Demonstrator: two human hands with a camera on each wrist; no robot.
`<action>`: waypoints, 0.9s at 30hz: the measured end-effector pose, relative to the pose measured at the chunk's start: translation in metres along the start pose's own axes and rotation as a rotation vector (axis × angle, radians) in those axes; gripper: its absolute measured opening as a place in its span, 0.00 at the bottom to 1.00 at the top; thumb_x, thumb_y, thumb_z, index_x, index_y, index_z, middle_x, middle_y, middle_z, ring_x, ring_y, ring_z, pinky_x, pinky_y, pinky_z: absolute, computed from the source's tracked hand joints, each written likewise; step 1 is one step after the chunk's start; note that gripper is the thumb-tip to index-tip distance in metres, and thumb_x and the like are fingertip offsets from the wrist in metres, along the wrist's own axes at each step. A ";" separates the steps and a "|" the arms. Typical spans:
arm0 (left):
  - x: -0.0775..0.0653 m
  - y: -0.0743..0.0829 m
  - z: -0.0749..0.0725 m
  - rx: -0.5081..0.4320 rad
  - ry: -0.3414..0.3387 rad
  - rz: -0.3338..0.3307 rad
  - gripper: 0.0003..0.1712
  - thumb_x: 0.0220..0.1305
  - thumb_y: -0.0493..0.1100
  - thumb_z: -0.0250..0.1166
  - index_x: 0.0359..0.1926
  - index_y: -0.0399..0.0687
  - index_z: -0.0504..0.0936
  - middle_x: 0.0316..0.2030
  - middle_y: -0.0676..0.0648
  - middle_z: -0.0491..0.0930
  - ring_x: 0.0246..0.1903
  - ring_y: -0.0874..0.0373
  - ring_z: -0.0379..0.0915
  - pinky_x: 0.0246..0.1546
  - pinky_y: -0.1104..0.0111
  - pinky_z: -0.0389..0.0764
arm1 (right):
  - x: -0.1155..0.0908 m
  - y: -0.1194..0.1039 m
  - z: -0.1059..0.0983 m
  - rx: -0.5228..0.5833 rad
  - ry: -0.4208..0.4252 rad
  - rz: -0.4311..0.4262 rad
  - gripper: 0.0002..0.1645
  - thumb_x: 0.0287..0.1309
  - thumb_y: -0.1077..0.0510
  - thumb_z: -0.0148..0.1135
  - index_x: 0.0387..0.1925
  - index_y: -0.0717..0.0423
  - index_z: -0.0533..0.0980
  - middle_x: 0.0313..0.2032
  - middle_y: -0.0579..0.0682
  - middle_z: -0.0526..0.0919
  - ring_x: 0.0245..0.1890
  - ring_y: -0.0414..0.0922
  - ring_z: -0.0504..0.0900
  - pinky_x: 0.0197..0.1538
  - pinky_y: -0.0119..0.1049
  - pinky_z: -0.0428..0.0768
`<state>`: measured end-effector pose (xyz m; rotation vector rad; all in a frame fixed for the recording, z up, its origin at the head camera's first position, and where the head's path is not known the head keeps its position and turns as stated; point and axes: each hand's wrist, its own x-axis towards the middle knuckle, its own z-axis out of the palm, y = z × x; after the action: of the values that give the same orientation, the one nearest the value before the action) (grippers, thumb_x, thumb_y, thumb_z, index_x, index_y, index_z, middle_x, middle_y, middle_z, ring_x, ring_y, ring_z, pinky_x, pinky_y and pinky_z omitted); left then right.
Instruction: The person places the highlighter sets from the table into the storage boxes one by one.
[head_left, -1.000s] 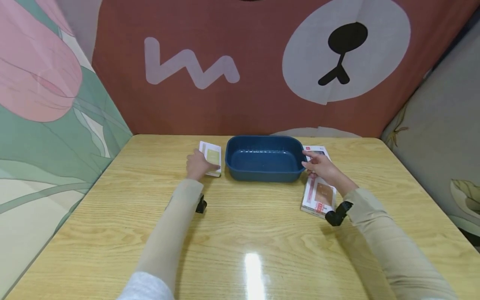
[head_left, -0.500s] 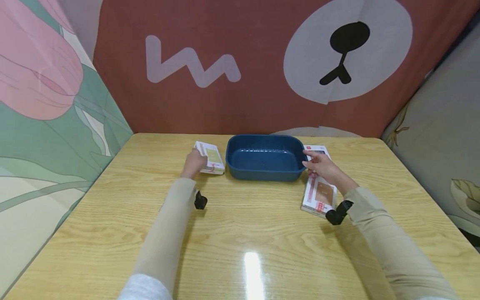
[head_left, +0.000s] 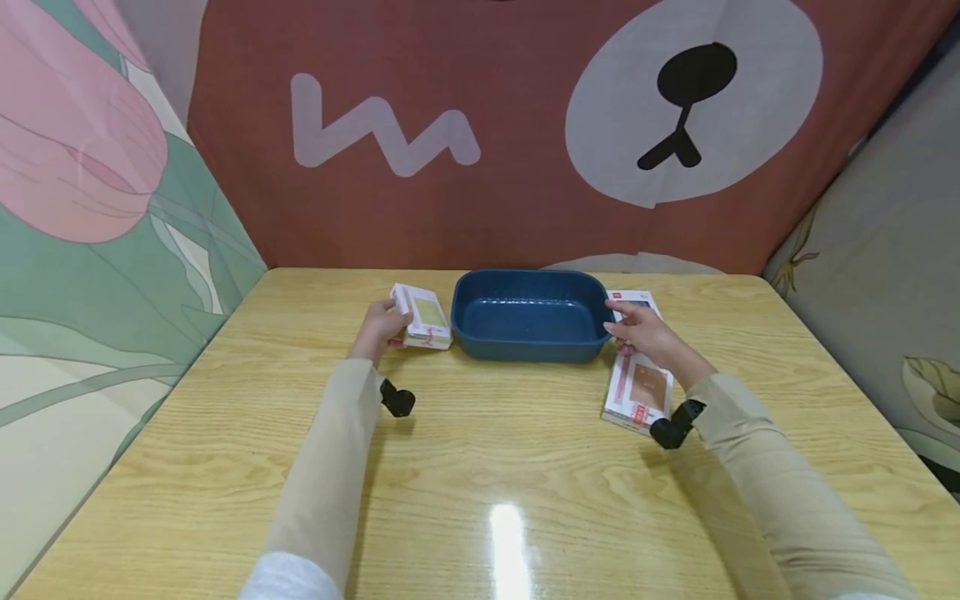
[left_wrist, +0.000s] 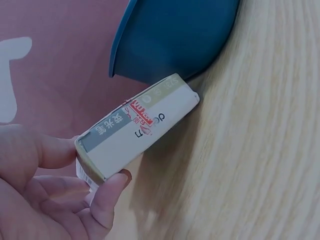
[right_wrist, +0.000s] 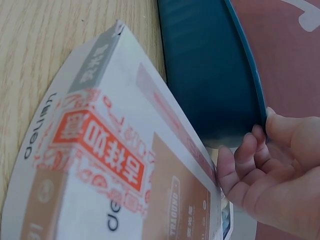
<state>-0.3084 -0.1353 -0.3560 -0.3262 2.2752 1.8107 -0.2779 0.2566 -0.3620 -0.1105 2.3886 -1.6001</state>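
The left hand (head_left: 381, 329) is clamping thumb and fingers on one end of the green-labelled box (head_left: 427, 313), holding it tilted by the left end of the blue tub (head_left: 528, 352), while the right hand (head_left: 643, 335) is pinching the tub's right rim. The grip is looking secured, the setting-down unfinished; a brown-labelled box (head_left: 636, 390) and a partly hidden box (head_left: 630, 296) are lying to the right on the counter (head_left: 450, 467).

red-brown backdrop (head_left: 375, 217) | floral left wall (head_left: 82, 167) | wood-grain table (head_left: 450, 467) | white glare (head_left: 508, 550)
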 end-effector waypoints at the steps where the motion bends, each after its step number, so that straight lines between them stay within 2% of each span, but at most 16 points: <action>1: 0.001 -0.001 -0.001 -0.004 0.002 0.000 0.32 0.64 0.35 0.51 0.67 0.38 0.51 0.49 0.33 0.71 0.21 0.60 0.70 0.22 0.70 0.73 | 0.000 0.000 0.000 0.009 -0.001 0.003 0.34 0.64 0.62 0.47 0.67 0.63 0.47 0.32 0.57 0.66 0.23 0.43 0.68 0.26 0.33 0.72; 8: 0.003 -0.006 -0.005 0.018 0.036 -0.008 0.31 0.65 0.37 0.50 0.67 0.40 0.52 0.48 0.36 0.71 0.26 0.57 0.69 0.23 0.69 0.71 | -0.003 -0.004 -0.002 0.046 -0.020 0.042 0.35 0.64 0.62 0.47 0.67 0.61 0.45 0.29 0.54 0.67 0.25 0.44 0.68 0.28 0.34 0.72; 13: -0.002 -0.003 -0.009 -0.030 0.049 -0.020 0.31 0.65 0.38 0.48 0.67 0.42 0.51 0.48 0.38 0.70 0.33 0.55 0.68 0.27 0.69 0.69 | -0.002 -0.005 -0.006 0.049 -0.041 0.065 0.36 0.64 0.62 0.47 0.68 0.58 0.44 0.26 0.53 0.67 0.26 0.44 0.68 0.31 0.37 0.74; 20: -0.007 0.008 -0.014 -0.079 0.091 0.032 0.27 0.64 0.37 0.49 0.64 0.40 0.60 0.38 0.43 0.73 0.27 0.58 0.69 0.24 0.70 0.67 | 0.001 -0.003 -0.007 0.041 -0.037 0.079 0.36 0.64 0.62 0.48 0.68 0.57 0.45 0.22 0.50 0.64 0.24 0.44 0.67 0.31 0.36 0.74; 27: -0.013 0.018 -0.018 -0.109 0.111 0.051 0.27 0.65 0.38 0.50 0.65 0.42 0.58 0.41 0.41 0.73 0.27 0.58 0.70 0.23 0.71 0.68 | 0.003 -0.006 -0.006 0.040 -0.036 0.082 0.36 0.64 0.63 0.47 0.68 0.57 0.44 0.19 0.48 0.62 0.22 0.43 0.65 0.29 0.36 0.72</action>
<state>-0.3021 -0.1482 -0.3320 -0.3998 2.2817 1.9938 -0.2826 0.2591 -0.3547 -0.0330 2.3020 -1.5933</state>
